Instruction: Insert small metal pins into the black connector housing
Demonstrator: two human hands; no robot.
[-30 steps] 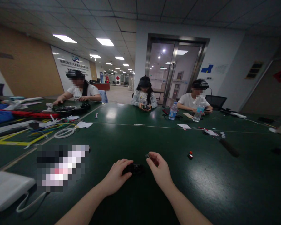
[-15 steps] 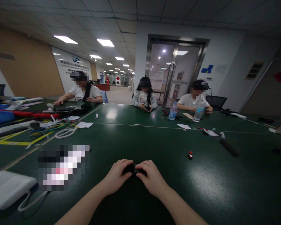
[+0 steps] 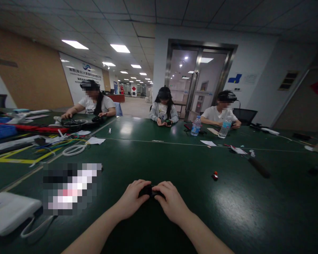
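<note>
Black object [image 3: 148,190] gripped at both ends, by left hand [image 3: 131,200] and right hand [image 3: 172,201] equally; long axis set roughly along far edge of table [image 3: 137,158].

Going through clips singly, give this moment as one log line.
left hand: holding black object | right hand: on same object | nearby: small red item, bottle

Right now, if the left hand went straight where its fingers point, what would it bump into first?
The left hand has its fingers on a small black thing, so beyond that it would probably bump the right hand first. Exact depth is hard to tell.
</note>
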